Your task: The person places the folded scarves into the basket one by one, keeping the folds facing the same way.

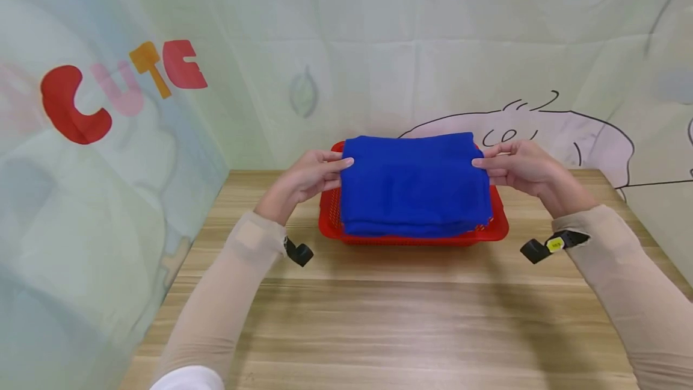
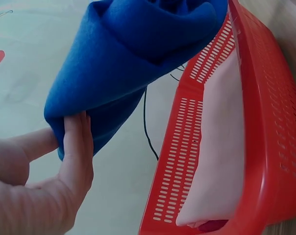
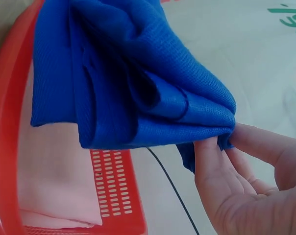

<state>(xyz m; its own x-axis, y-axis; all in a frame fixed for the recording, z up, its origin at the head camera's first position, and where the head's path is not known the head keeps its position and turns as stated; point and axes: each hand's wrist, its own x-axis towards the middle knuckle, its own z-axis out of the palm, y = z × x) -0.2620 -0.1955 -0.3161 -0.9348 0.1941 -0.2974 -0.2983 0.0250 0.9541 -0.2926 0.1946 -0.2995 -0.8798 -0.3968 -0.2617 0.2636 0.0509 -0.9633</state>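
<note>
A folded blue cloth (image 1: 414, 185) spans both hands over a red plastic basket (image 1: 495, 227). My left hand (image 1: 316, 174) pinches its left edge, thumb on top and fingers beneath. At the opposite edge my right hand (image 1: 517, 167) pinches the fabric the same way. Both wrist views show the cloth raised above the basket, its layers hanging in folds at the right side (image 3: 138, 88). Inside the basket lies a folded pale pink cloth (image 2: 219, 147); the blue one hides it in the head view.
The basket stands on a wood-grain table (image 1: 400, 312), toward its back edge. Behind it hangs a printed backdrop (image 1: 335, 71) with a cartoon outline and coloured letters on the left. Each wrist carries a small black camera (image 1: 299, 253).
</note>
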